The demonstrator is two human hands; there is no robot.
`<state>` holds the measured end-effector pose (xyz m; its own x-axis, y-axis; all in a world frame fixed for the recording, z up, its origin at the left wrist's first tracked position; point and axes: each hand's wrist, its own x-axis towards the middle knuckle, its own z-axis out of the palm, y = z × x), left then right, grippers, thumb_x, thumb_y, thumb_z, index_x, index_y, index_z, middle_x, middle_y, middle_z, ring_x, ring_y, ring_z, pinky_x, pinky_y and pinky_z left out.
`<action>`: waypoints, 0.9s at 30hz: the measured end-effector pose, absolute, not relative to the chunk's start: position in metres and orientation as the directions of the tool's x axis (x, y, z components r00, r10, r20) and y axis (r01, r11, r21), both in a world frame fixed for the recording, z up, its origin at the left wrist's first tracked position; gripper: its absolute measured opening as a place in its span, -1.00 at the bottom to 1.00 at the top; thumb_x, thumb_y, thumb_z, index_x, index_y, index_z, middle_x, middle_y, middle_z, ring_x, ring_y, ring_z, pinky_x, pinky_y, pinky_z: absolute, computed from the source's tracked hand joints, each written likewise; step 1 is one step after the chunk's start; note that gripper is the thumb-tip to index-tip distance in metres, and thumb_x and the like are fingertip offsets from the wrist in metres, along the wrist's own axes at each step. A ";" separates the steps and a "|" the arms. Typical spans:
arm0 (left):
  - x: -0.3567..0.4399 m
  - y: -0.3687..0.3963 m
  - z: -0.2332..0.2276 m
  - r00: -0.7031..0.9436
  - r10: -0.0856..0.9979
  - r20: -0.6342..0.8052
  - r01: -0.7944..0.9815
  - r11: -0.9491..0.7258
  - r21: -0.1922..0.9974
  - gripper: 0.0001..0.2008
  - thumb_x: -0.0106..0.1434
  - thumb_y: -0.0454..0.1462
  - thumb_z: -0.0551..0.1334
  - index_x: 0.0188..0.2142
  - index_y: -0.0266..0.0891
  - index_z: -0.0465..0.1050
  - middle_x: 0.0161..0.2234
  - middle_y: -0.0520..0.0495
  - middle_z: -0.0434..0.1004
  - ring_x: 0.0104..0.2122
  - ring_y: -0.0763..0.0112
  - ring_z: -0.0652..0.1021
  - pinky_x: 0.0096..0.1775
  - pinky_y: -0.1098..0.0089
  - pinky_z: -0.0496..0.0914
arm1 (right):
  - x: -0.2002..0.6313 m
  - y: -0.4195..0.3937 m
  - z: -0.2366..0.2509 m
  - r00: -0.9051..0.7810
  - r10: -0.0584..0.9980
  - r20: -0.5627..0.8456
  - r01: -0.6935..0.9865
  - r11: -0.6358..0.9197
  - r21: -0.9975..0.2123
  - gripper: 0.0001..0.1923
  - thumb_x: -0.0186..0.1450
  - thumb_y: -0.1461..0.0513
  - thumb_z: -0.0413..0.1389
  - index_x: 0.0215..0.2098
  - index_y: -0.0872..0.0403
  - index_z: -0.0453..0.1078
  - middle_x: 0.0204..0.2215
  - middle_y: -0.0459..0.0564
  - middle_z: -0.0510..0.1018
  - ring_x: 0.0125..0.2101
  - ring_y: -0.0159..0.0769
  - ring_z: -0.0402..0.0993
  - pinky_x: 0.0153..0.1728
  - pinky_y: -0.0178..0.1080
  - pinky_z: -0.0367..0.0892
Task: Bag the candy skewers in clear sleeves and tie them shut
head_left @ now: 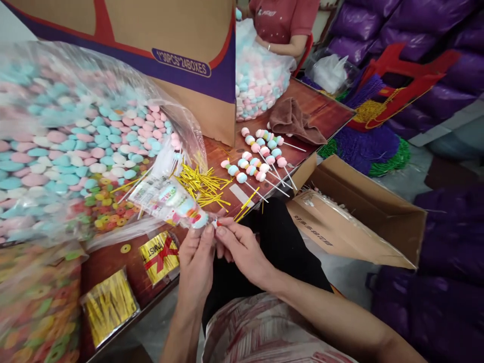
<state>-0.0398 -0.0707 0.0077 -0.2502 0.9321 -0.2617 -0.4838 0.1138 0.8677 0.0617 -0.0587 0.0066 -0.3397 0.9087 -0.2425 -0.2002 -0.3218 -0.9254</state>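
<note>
My left hand [197, 254] is closed around the gathered end of a clear printed candy bag [172, 196], with colourful candies showing through it. Close beside it, my right hand [242, 244] pinches the twisted neck of the same bag; whether a tie is also between the fingers is too small to tell. Just beyond the bag lies a loose pile of gold twist ties [202, 184]. Several marshmallow skewers [260, 154] on white sticks rest on the table to the right of the pile.
A large clear sack of pastel marshmallows [71, 146] and gummy rings [109, 209] covers the left. Packs of twist ties [109, 305] lie near the table edge. A tall carton [181, 55], a brown cloth [295, 121] and an open box [351, 217] stand around. A co-worker [283, 25] sits opposite.
</note>
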 end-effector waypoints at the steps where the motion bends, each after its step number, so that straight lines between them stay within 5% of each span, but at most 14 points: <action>1: -0.046 -0.076 0.010 -0.218 0.936 -0.277 -0.488 0.141 0.861 -0.73 0.17 -0.17 0.37 -0.13 -0.17 0.58 -0.10 -0.17 0.62 -0.34 0.33 0.59 -0.29 0.32 0.53 | 0.055 -0.062 0.008 -0.373 0.881 -0.293 -0.287 -0.409 -0.866 -0.69 0.35 0.02 0.05 -0.42 0.06 0.30 -0.67 -0.23 0.28 -0.67 -0.50 0.09 -0.63 -0.38 0.04; 4: -0.066 -0.089 0.017 -0.114 0.945 -0.307 -0.531 0.203 0.823 -0.67 0.13 -0.14 0.39 -0.13 -0.19 0.58 -0.29 -0.18 0.60 -0.46 0.30 0.53 -0.41 0.27 0.51 | 0.041 -0.070 0.015 -0.508 0.782 -0.362 -0.391 -0.583 -0.712 -0.59 0.33 -0.05 0.07 -0.51 0.05 0.22 -0.74 -0.27 0.19 -0.74 -0.54 -0.04 -0.68 -0.38 -0.07; 6: -0.075 -0.093 0.020 -0.100 0.955 -0.281 -0.564 0.178 0.806 -0.65 0.10 -0.16 0.41 -0.12 -0.22 0.57 -0.50 -0.08 0.46 -0.51 0.32 0.47 -0.43 0.27 0.49 | 0.043 -0.072 0.019 -0.596 0.741 -0.309 -0.285 -0.555 -0.782 -0.59 0.37 -0.05 0.01 -0.47 0.06 0.26 -0.71 -0.24 0.25 -0.73 -0.52 0.07 -0.66 -0.38 0.02; 9: -0.074 -0.090 0.020 -0.142 0.963 -0.230 -0.583 0.106 0.805 -0.74 0.15 -0.20 0.37 -0.17 -0.23 0.55 -0.61 0.07 0.21 -0.54 0.42 0.36 -0.38 0.31 0.48 | 0.065 -0.069 0.022 -0.605 0.789 -0.103 0.096 -0.056 -0.994 -0.63 0.44 0.13 -0.09 -0.47 0.07 0.33 -0.59 -0.12 0.41 -0.58 -0.44 0.31 -0.48 -0.34 0.23; 12: -0.063 -0.078 0.018 -0.195 0.952 -0.237 -0.577 0.084 0.812 -0.87 0.20 -0.24 0.35 -0.37 -0.22 0.46 -0.58 0.09 0.16 -0.56 0.54 0.26 -0.44 0.46 0.38 | 0.101 -0.061 0.014 -0.423 0.880 0.214 0.553 0.439 -0.708 -0.71 0.41 0.31 -0.07 -0.38 0.07 0.43 -0.43 0.00 0.50 -0.40 -0.35 0.37 -0.31 -0.28 0.27; 15: -0.052 -0.066 0.015 -0.181 0.943 -0.280 -0.592 0.123 0.796 -0.77 0.17 -0.25 0.38 -0.44 -0.23 0.33 -0.56 0.10 0.14 -0.57 0.58 0.19 -0.56 0.56 0.19 | 0.136 -0.048 -0.005 -0.305 0.860 0.409 0.773 0.475 -0.422 -0.76 0.40 0.33 -0.01 -0.13 0.05 0.50 -0.31 0.07 0.53 -0.31 -0.29 0.40 -0.29 -0.27 0.28; 18: -0.044 -0.058 0.012 -0.174 0.943 -0.283 -0.603 0.125 0.788 -0.75 0.15 -0.24 0.40 -0.38 -0.19 0.31 -0.57 0.12 0.16 -0.58 0.58 0.16 -0.58 0.58 0.12 | 0.159 -0.031 -0.027 -0.349 0.803 0.484 0.817 0.513 -0.263 -0.73 0.38 0.35 0.02 -0.08 0.00 0.52 -0.32 0.03 0.53 -0.37 -0.32 0.38 -0.36 -0.28 0.26; 21: -0.038 -0.054 0.007 -0.218 0.940 -0.261 -0.622 0.073 0.780 -0.74 0.15 -0.23 0.40 -0.36 -0.18 0.31 -0.58 0.13 0.18 -0.60 0.60 0.15 -0.57 0.59 0.10 | 0.167 -0.015 -0.039 -0.382 0.742 0.551 0.787 0.574 -0.227 -0.73 0.37 0.37 0.02 -0.19 -0.01 0.55 -0.34 0.00 0.57 -0.39 -0.33 0.39 -0.35 -0.27 0.28; 24: -0.037 -0.052 0.003 -0.236 0.932 -0.276 -0.626 0.071 0.776 -0.74 0.13 -0.21 0.41 -0.41 -0.23 0.34 -0.56 0.11 0.23 -0.60 0.64 0.16 -0.56 0.61 0.13 | 0.166 -0.005 -0.034 -0.366 0.685 0.630 0.712 0.642 -0.284 -0.75 0.36 0.38 0.04 -0.27 0.02 0.55 -0.34 0.02 0.60 -0.34 -0.30 0.46 -0.30 -0.25 0.34; 27: -0.036 -0.049 0.000 -0.214 0.923 -0.319 -0.615 0.126 0.778 -0.75 0.13 -0.20 0.41 -0.40 -0.30 0.40 -0.52 0.07 0.31 -0.61 0.69 0.14 -0.56 0.61 0.13 | 0.155 -0.007 -0.014 -0.215 0.725 0.654 0.579 0.634 -0.512 -0.81 0.34 0.36 0.11 -0.27 0.01 0.55 -0.32 0.02 0.61 -0.28 -0.28 0.52 -0.23 -0.22 0.40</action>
<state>-0.0358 -0.0488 0.0002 -0.2140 0.9232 -0.3193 -0.6154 0.1264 0.7780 0.1548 -0.0073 -0.0140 -0.2153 0.7248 0.6544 0.5791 0.6344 -0.5121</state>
